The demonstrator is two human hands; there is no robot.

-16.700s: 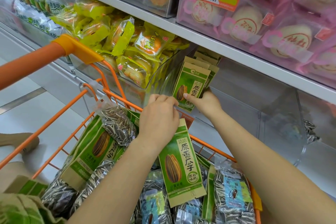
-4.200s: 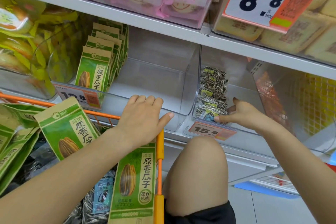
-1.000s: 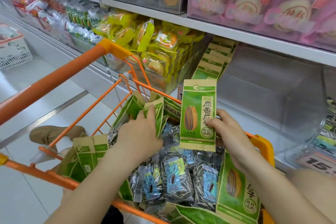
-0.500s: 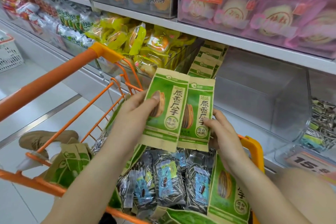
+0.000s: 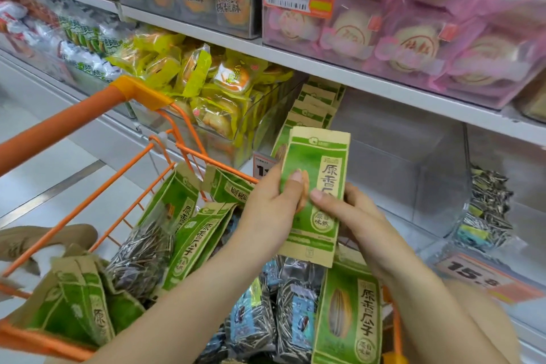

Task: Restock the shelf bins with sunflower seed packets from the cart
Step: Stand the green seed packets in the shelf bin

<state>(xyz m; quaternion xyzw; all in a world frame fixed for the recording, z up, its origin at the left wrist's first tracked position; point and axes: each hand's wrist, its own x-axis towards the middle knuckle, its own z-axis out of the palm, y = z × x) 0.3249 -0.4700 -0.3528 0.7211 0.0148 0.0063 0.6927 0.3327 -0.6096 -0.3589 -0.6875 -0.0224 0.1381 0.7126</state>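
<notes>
The green packets [image 5: 314, 192] are held upright above the cart [image 5: 88, 115], in front of the clear bin [image 5: 413, 174] on the lower shelf. They look like more than one, stacked face to face, though only the front one shows plainly. The left hand [image 5: 274, 204] grips the stack from the left edge, thumb across the front. The right hand [image 5: 351, 213] holds it from the right, its fingertips [image 5: 317, 195] pressed on the printed face. Both hands are clamped on the same stack.

The step in hand seems to be squaring the packets before they go into the bin. To do it well, line up the top and bottom edges so the stack moves as one block. Keep the printed fronts facing outward, matching the row of packets [image 5: 313, 109] standing at the bin's left side. Set the new ones down upright just beside or in front of that row, bottoms flat on the bin floor, so they do not slump. A one-handed carry risks the stack fanning apart, so a firm pinch low on the stack would help.

More green packets [image 5: 348, 316] and clear bags of striped seeds [image 5: 141, 257] lie in the cart. A neighbouring bin to the right holds similar striped seed bags [image 5: 484, 210].
</notes>
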